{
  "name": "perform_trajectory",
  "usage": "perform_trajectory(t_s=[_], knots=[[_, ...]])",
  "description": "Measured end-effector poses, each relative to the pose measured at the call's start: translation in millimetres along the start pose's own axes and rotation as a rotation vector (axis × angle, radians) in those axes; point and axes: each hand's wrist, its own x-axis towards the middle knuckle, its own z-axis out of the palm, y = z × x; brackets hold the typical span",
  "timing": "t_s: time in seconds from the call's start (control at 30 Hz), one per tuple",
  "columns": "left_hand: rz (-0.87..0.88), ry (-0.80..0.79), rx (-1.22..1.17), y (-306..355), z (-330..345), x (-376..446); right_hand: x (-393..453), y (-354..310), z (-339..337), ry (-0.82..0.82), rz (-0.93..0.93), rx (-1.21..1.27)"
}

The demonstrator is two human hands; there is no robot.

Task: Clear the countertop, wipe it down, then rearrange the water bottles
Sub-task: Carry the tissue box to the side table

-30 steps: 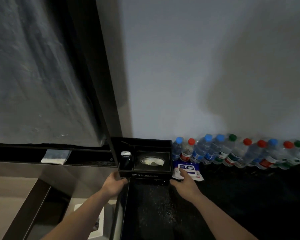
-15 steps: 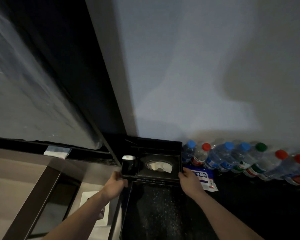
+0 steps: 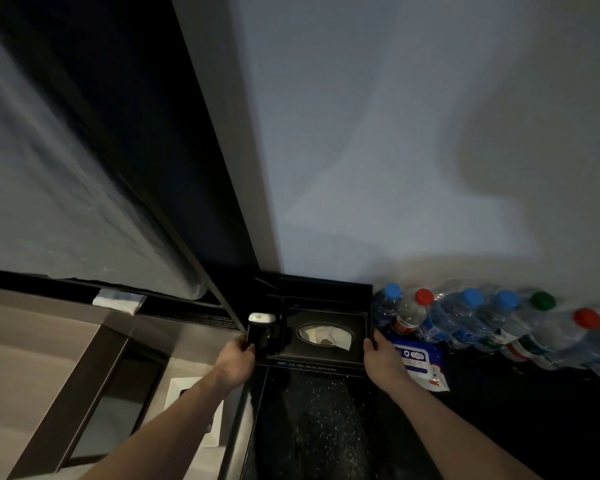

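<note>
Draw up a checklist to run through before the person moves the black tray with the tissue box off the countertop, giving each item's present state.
1. Left hand grips the black tray at its left edge: ok.
2. Right hand holds its right edge: ok.
3. Tissue box seated in the tray: ok.
4. Small white-topped item secure in the tray: cannot tell.
5. Wipes pack clear of the tray: cannot tell.
6. Water bottles apart from the tray: cannot tell.

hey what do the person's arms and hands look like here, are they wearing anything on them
Both arms are bare from the bottom edge of the picture up to the hands: no sleeves show. The left hand and the right hand have no gloves, and no watch, bracelet or ring is visible on the wrists or fingers. The lighting is dim, so fine details such as small marks cannot be made out.
</note>
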Motion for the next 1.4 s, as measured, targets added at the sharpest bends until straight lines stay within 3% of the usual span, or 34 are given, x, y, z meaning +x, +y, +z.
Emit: perform_trajectory(t_s=[0.17,0.33,0.7,0.9,1.2,1.4], knots=[[0.059,-0.055,0.03,-31,-5,12,-7,16,-15,-0.107,-0.051,-0.055],[0.053,-0.011,0.093,-7,-11,-65,-47,27,-22,-0.169,-0.094,-0.109],[0.141,0.018,-0.001,-1,-20,-205,-132,44,-29,-0.102,-0.206,-0.224],[0.092,0.079,-0.044,-46,-30,-260,-181,43,-26,-0.141,-0.267,-0.297],[0.068,0.178,-0.125,-111,-88,-350,-267,6,39,-0.245,-0.345,-0.379],[0.048,0.31,-0.137,-200,-163,-398,-334,-27,127,-0.273,-0.469,-0.394]])
